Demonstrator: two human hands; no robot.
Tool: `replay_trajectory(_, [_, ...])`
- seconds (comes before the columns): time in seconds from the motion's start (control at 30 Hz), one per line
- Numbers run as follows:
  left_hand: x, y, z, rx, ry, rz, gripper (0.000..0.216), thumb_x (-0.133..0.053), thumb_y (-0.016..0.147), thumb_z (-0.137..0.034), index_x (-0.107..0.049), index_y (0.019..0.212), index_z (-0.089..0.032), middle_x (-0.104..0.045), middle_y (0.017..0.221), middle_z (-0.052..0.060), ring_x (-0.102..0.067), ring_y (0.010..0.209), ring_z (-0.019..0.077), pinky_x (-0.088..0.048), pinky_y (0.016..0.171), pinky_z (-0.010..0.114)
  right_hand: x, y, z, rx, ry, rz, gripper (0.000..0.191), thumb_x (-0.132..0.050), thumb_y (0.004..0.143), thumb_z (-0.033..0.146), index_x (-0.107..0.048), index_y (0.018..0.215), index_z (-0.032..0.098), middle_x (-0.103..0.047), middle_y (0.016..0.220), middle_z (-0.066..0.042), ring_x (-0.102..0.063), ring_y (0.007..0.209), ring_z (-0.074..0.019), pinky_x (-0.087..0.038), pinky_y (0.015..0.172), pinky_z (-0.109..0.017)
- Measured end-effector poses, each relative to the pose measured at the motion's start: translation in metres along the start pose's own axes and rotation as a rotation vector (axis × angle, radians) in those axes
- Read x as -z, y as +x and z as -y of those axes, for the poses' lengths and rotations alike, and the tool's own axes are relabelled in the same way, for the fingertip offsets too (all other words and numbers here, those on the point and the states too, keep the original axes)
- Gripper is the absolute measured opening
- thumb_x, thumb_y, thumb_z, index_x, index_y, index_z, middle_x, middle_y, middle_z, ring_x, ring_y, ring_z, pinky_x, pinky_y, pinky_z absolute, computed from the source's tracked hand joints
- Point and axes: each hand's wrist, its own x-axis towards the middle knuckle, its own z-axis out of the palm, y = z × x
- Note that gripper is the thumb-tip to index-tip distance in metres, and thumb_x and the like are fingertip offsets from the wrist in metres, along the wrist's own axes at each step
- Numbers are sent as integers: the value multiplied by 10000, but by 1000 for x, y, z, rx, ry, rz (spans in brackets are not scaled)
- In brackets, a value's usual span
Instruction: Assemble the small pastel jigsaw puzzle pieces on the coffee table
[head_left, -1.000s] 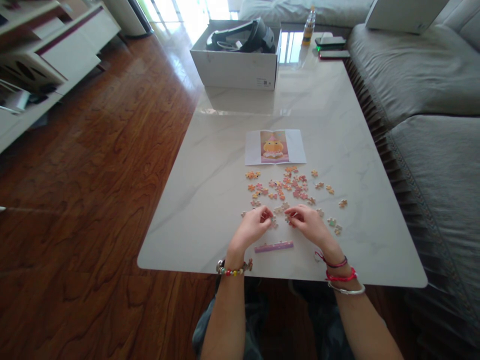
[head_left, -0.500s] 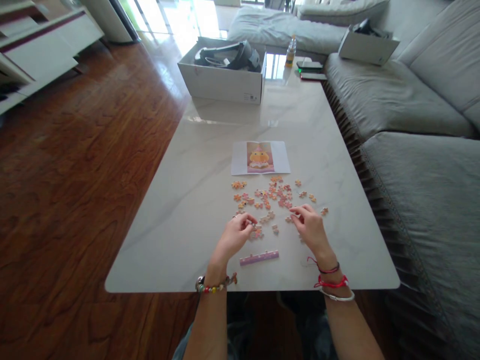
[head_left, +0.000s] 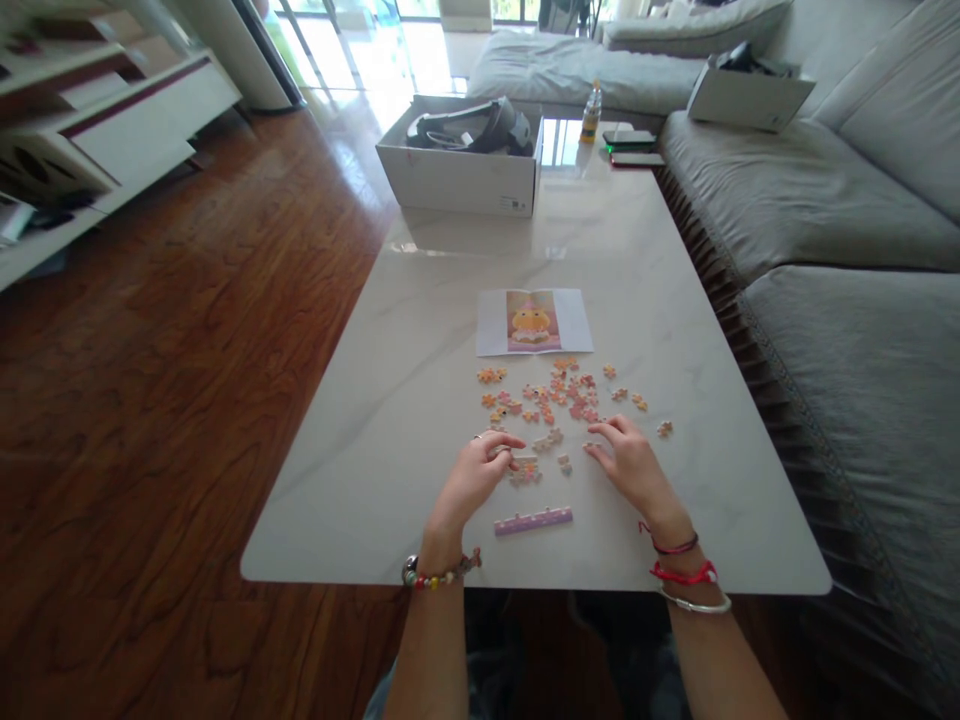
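Note:
My left hand (head_left: 480,468) is curled just above a small joined cluster of pale puzzle pieces (head_left: 525,472), with a pale puzzle piece partly showing between its fingers. Across from it, my right hand (head_left: 626,460) is low over the table, thumb and forefinger apart, at the near edge of the loose pink and orange pieces (head_left: 577,390). Between the hands lie a short pale joined strip (head_left: 548,440) and a small pale piece (head_left: 565,464). Closer to me is a joined purple strip with white dots (head_left: 533,521).
A printed picture sheet (head_left: 534,322) lies beyond the pieces on the marble-look table (head_left: 360,450). Farther back are a white box (head_left: 461,182) holding a dark headset, a bottle (head_left: 591,115) and phone-like devices (head_left: 631,150). A grey sofa (head_left: 862,350) runs along the right.
The camera view has shifted, so everything sits slightly farther right. My right thumb and forefinger have spread apart near a pale piece. My left hand stays by the pale cluster, its forefinger stretched farther out.

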Motion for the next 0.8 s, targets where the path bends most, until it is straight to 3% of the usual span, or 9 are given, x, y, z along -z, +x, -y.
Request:
replay_trajectory(0.1, [1, 0, 3, -72, 119, -28, 299, -356, 665, -119, -618, 800, -171, -577, 753, 12, -533, 666, 101, -424, 654, 232, -9, 6, 17, 48, -24, -21, 225, -519, 753, 201, -569, 973, 200, -538, 903, -84, -511, 882, -214, -412, 760, -359])
replay_trajectory(0.27, [-2, -4, 2, -93, 295, 21, 252, -394, 694, -141, -617, 801, -189, -591, 771, 10, -525, 745, 122, -406, 713, 241, -19, 11, 37, 34, -105, 33, 85, -504, 751, 152, -574, 794, 175, -545, 843, -85, -501, 874, -214, -389, 767, -348])
replay_trajectory(0.47, [-14, -2, 8, -103, 390, -9, 140, -524, 684, -236, -587, 798, -185, -560, 696, 0, -506, 672, 129, -397, 659, 246, -18, 12, 36, 71, -94, 44, 205, -501, 750, 138, -552, 943, 185, -551, 898, -89, -495, 889, -215, -387, 753, -336])
replay_trajectory(0.67, [-21, 1, 12, -77, 483, -43, 117, -560, 657, -181, -550, 773, -189, -557, 715, 1, -506, 682, 133, -383, 652, 248, -17, 11, 30, 75, -134, 53, 58, -497, 772, 191, -551, 791, 177, -553, 858, -90, -503, 863, -220, -394, 745, -349])
replay_trajectory(0.8, [-20, 0, 10, -71, 500, -28, 99, -549, 660, -164, -536, 756, -184, -567, 722, 7, -512, 688, 133, -376, 647, 243, -14, 10, 26, 92, -107, 53, 134, -492, 773, 180, -548, 895, 177, -564, 875, -89, -504, 890, -225, -396, 771, -355])
